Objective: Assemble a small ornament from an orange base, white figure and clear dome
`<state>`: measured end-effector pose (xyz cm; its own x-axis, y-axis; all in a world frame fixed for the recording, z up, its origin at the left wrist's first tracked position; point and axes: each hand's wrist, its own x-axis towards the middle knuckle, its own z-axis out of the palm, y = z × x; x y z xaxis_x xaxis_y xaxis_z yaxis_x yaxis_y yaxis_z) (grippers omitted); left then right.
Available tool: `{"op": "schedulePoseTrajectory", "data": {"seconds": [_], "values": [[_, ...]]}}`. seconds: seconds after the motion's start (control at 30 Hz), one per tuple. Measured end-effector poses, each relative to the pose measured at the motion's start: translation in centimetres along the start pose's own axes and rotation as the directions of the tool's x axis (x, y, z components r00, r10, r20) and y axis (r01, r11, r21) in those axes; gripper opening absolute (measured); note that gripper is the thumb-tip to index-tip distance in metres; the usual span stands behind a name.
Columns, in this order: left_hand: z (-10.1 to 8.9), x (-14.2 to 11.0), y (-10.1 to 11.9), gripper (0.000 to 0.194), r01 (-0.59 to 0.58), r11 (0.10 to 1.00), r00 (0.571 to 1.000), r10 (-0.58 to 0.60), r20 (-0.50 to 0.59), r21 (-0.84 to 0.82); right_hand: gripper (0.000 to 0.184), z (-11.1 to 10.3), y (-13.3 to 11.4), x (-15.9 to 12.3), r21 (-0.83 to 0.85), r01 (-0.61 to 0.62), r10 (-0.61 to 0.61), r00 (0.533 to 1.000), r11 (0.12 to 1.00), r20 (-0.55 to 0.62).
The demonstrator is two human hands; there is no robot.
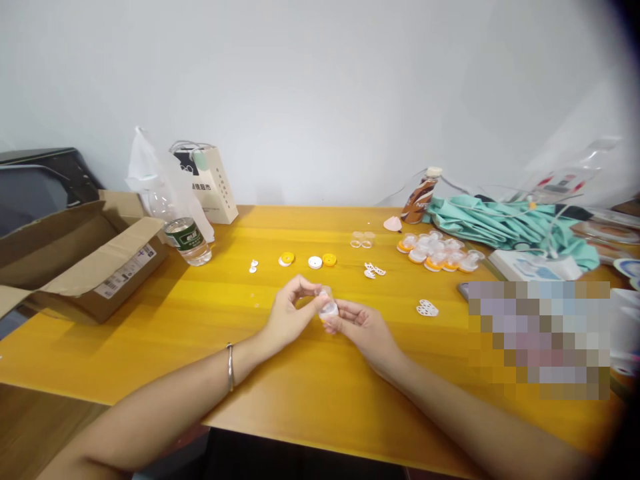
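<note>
Both my hands meet over the middle of the yellow table [150, 333]. My left hand [290, 313], a bangle on its wrist, pinches the top of a small clear plastic capsule [327, 308] with an orange base. From below, my right hand [363, 327] holds the same capsule with closed fingers. Just beyond lie loose orange and white round discs [315, 261] and small white flat pieces [374, 271]. A cluster of several assembled clear capsules [440, 252] sits further right.
An open cardboard box [75, 260] stands at the left, with a water bottle [186, 237] and a paper bag [213, 183] behind it. At the back right are a brown drink bottle [420, 197], teal cloth [500, 223] and plastic packaging. A blurred patch covers the right.
</note>
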<state>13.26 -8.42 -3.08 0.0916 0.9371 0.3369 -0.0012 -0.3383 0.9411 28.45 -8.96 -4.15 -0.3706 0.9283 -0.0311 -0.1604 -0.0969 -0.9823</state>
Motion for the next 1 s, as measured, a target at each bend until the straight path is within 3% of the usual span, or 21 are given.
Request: {"op": "schedulePoseTrajectory", "data": {"seconds": [0.17, 0.3, 0.43, 0.67, 0.83, 0.9, 1.0], "values": [[-0.8, 0.5, 0.9, 0.02, 0.135, 0.977, 0.987, -0.118, 0.108, -0.164, 0.028, -0.4, -0.4, 0.1, 0.093, -0.073, 0.064, 0.993, 0.993, 0.094], [-1.5, 0.7, 1.2, 0.019, 0.17, 0.953, 0.968, -0.114, 0.222, -0.253, 0.022, -0.6, -0.7, 0.1, 0.134, -0.094, 0.076, 0.989, 0.987, 0.129], [-1.7, 0.8, 1.1, 0.033, 0.182, 0.958, 0.948, -0.111, 0.298, -0.222, 0.021, -0.7, -0.6, 0.0, 0.125, -0.107, 0.087, 0.984, 0.986, 0.153], [-0.6, 0.2, 0.2, 0.023, 0.088, 0.969, 0.987, -0.054, 0.151, -0.231, 0.032, 0.0, -0.4, -0.2, 0.057, -0.031, 0.027, 0.997, 0.998, 0.073], [0.4, -0.5, -0.4, 0.024, -0.022, 0.996, 0.996, 0.014, -0.083, -0.087, 0.035, 0.4, -0.3, -0.3, 0.019, 0.015, -0.015, 1.0, 1.0, -0.004], [0.1, -0.5, -0.2, 0.021, -0.024, 0.996, 0.999, 0.02, -0.046, -0.089, 0.032, 0.3, -0.4, -0.3, 0.035, -0.011, 0.01, 1.0, 0.999, 0.012], [-0.7, -0.1, 0.6, 0.017, 0.056, 0.979, 0.991, -0.031, 0.132, -0.194, 0.027, 0.0, -0.5, -0.2, 0.068, -0.046, 0.043, 0.998, 0.997, 0.048]]}}
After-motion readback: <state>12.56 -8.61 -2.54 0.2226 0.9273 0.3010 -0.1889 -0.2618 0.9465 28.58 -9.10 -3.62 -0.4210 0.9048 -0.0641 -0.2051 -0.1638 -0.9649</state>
